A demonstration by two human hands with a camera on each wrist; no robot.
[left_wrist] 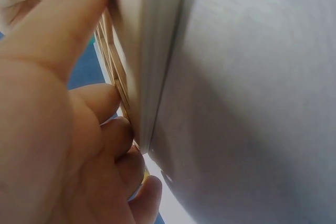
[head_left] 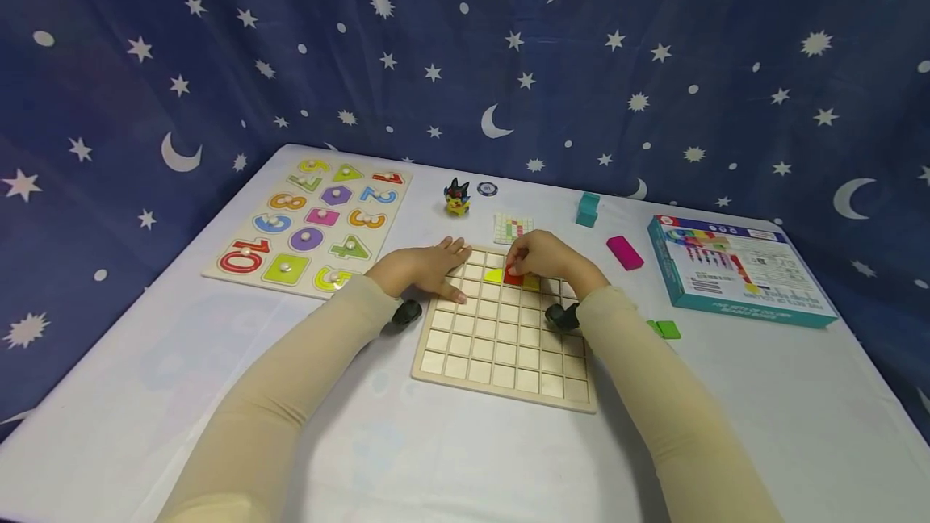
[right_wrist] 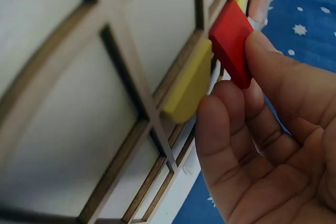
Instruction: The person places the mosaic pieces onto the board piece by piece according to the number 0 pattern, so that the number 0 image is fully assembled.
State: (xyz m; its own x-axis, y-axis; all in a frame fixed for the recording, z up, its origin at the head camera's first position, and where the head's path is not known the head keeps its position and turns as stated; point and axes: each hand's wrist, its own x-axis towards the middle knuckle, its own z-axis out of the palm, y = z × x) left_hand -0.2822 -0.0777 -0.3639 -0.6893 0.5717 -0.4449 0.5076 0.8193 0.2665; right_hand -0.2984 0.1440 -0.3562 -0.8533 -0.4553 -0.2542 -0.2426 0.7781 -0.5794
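A wooden grid board (head_left: 494, 349) lies on the white table. My left hand (head_left: 421, 269) rests on its left edge with fingers spread; in the left wrist view the fingers (left_wrist: 107, 135) lie along the board's side. Between thumb and fingertips, my right hand (head_left: 545, 255) pinches a red square tile (right_wrist: 231, 40) at the upper part of the grid. One yellow tile (head_left: 494, 275) sits in a cell left of the red one. Another yellow tile (right_wrist: 189, 85) is on its right, close to my right fingertips.
Behind the board are a small pattern card (head_left: 513, 228), a figurine (head_left: 457, 197) and a round chip (head_left: 488, 189). A number puzzle (head_left: 341, 216) lies left. To the right are teal blocks (head_left: 587, 210), a pink block (head_left: 625, 253), green tiles (head_left: 668, 329) and a box (head_left: 734, 265).
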